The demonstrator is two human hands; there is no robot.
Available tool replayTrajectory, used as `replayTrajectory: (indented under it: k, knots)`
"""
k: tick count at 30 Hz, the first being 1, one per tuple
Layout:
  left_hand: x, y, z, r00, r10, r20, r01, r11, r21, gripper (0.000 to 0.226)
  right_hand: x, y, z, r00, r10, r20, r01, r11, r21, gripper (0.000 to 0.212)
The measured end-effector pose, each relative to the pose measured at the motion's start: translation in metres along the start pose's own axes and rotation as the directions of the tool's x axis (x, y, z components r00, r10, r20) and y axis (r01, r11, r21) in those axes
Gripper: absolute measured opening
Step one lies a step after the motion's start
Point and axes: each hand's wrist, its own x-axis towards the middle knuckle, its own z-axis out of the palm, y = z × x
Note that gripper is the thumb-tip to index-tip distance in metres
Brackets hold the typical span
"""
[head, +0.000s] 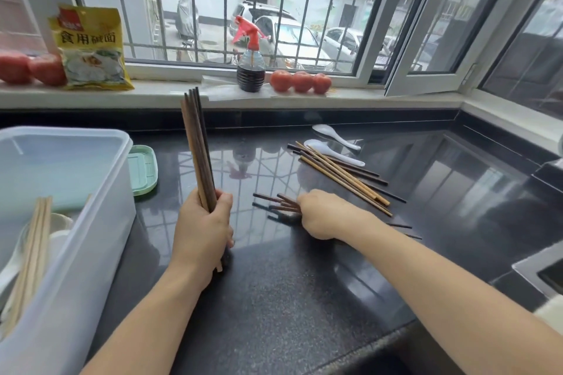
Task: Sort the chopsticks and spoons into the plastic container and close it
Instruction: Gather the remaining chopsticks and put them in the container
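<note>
My left hand [204, 227] grips a bundle of dark wooden chopsticks [197, 146] upright, their lower ends on the black counter. My right hand [323, 212] lies over several dark chopsticks [274, 203] flat on the counter, fingers curled round them; their ends stick out on both sides of the hand. Behind it lies a loose pile of light and dark chopsticks [344, 173]. Two white spoons [335, 132] [332, 151] rest beyond that pile. The translucent plastic container [91, 222] stands at the left, holding light chopsticks [33, 256] and white spoons [58, 224].
A green lid or tray [143, 169] lies behind the container. On the windowsill stand a yellow packet [90, 49], a spray bottle [250, 65] and tomatoes [300, 81]. A sink edge [536, 271] shows at the right. The counter's front edge [380, 341] runs close below my arms.
</note>
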Motion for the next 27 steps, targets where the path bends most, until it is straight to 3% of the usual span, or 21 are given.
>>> replayTrajectory:
  k: [2, 3, 5, 7, 9, 10, 12, 14, 19, 22, 27]
  knots:
    - [-0.002, 0.006, 0.0, 0.992, -0.109, 0.065, 0.117, 0.983, -0.144, 0.011, -0.004, 0.002, -0.008, 0.972, -0.051, -0.229, 0.079, 0.99, 0.118, 0.012]
    - [-0.005, 0.011, 0.001, 0.973, -0.183, 0.141, 0.213, 0.946, -0.243, 0.01, -0.007, 0.002, -0.012, 0.901, -0.056, -0.431, 0.153, 0.969, 0.194, 0.014]
    - [-0.012, 0.018, 0.001, 0.867, -0.312, 0.388, 0.461, 0.798, -0.389, 0.008, -0.021, -0.009, -0.024, 0.572, -0.164, -0.804, 0.396, 0.913, 0.096, 0.011]
    - [-0.02, 0.023, 0.002, 0.704, -0.336, 0.625, 0.644, 0.673, -0.364, 0.02, -0.035, -0.023, -0.026, 0.271, -0.422, -0.865, 0.538, 0.812, -0.228, 0.012]
    - [-0.024, 0.022, 0.004, 0.603, -0.321, 0.73, 0.717, 0.62, -0.32, 0.026, -0.038, -0.033, -0.023, 0.098, -0.646, -0.757, 0.544, 0.672, -0.503, 0.013]
    - [-0.025, 0.021, 0.005, 0.567, -0.304, 0.766, 0.747, 0.581, -0.323, 0.024, -0.035, -0.036, -0.021, 0.065, -0.705, -0.706, 0.524, 0.626, -0.577, 0.016]
    - [-0.025, 0.018, 0.006, 0.528, -0.258, 0.809, 0.794, 0.49, -0.361, 0.024, -0.025, -0.035, -0.021, 0.075, -0.754, -0.653, 0.533, 0.584, -0.613, 0.02]
    - [-0.022, 0.016, 0.005, 0.548, -0.245, 0.8, 0.799, 0.434, -0.415, 0.022, -0.015, -0.033, -0.019, 0.113, -0.761, -0.638, 0.541, 0.586, -0.603, 0.014]
    - [-0.017, 0.012, 0.007, 0.727, -0.302, 0.616, 0.66, 0.557, -0.505, 0.034, -0.017, -0.049, -0.002, 0.263, -0.718, -0.645, 0.533, 0.665, -0.523, 0.021]
    - [-0.013, 0.01, 0.003, 0.74, -0.312, 0.595, 0.656, 0.529, -0.538, 0.051, -0.023, -0.062, 0.002, 0.352, -0.642, -0.681, 0.529, 0.737, -0.421, 0.034]
    - [-0.014, 0.017, 0.001, 0.765, -0.293, 0.574, 0.633, 0.507, -0.585, 0.052, -0.027, -0.063, 0.011, 0.47, -0.606, -0.641, 0.479, 0.786, -0.391, 0.052]
